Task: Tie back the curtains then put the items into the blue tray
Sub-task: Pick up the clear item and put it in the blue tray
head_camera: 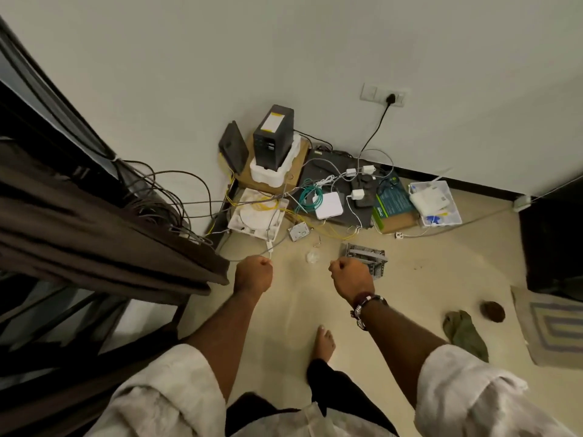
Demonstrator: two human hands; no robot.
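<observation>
Room corner: white wall [284,42] at 12 o'clock, beige floor [426,272] below. Brown curtain [94,234] at 9 o'clock, bunched, no tie visible; tying seems not done. Cable and router clutter [328,197] at 12 o'clock. Clear tray with blue bits [437,203] at 2 o'clock; blue tray not certain. Left hand [253,272] grip closed as fist; right hand [350,274] same; content cannot tell.

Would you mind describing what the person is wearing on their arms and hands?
Both forearms are bare, with loose off-white sleeves pushed up towards the elbows. The right wrist carries a dark band with light beads or metal pieces. The left hand and right hand wear no gloves, and no rings are visible.
</observation>
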